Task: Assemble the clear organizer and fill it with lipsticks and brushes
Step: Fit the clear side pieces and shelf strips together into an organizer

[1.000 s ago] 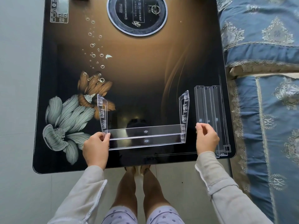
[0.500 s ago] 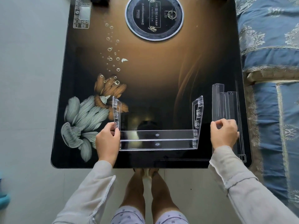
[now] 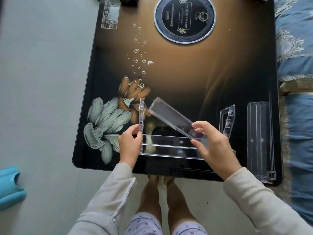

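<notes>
A person seated at a dark glass table (image 3: 186, 78), printed w/ flowers and bubbles, works on a half-built clear organizer (image 3: 169, 146) near the table's front edge. The frame so far: two low horizontal strips btwn two upright side panels, left panel (image 3: 142, 119) and right panel (image 3: 227, 119) both standing. Left hand (image 3: 129, 146) is pinched on the lower part of the left panel, thumb and fingers closed against its edge. Right hand (image 3: 211, 148) is clamped on one end of a loose clear strip (image 3: 171, 116), thumb on top, fingers below; the strip is held above the frame, tilted, its far end raised toward the left panel's top and not touching it as far as can be seen. A stack of spare clear strips (image 3: 260, 139) lies flat at the table's right edge, just beside a blue patterned sofa (image 3: 296, 65). A round black burner plate (image 3: 184, 19) sits at the far end. No lipsticks or brushes in sight.
</notes>
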A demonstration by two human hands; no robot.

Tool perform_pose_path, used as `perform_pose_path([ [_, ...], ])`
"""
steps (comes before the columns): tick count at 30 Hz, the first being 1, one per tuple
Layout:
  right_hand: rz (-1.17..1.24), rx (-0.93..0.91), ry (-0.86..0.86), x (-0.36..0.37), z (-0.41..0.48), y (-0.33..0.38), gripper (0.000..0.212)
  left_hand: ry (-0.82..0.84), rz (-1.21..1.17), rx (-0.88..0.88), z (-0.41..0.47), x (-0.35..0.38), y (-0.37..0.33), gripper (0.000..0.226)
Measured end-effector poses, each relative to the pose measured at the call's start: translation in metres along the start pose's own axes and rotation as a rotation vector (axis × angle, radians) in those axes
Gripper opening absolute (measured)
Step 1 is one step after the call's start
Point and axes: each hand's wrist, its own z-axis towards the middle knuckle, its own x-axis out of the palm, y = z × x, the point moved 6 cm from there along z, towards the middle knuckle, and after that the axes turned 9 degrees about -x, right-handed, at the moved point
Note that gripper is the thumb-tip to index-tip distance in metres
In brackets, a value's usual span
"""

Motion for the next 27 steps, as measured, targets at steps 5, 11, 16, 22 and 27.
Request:
perform_pose_path([
  [5, -0.416, -0.145, 0.084, 0.025, 0.008, 0.004, 0.059, 0.018, -0.019, -0.036, 0.000, 0.004, 0.003, 0.024],
  [11, -0.453, -0.135, 0.108, 0.041, 0.025, -0.008, 0.053, 0.004, -0.027, -0.034, -0.001, 0.003, 0.006, 0.024],
  [16, -0.375, -0.110, 0.165, 0.051, 0.031, -0.014, 0.052, 0.021, 0.016, 0.016, 0.000, 0.004, 0.006, 0.025],
  [22, -0.277, -0.023, 0.234, 0.064, 0.031, -0.027, 0.048, 0.027, 0.026, 0.027, -0.001, 0.003, 0.006, 0.028],
  [27, -0.264, -0.001, 0.255, 0.067, 0.029, -0.030, 0.047, 0.040, 0.031, 0.028, 0.000, 0.003, 0.006, 0.027],
])
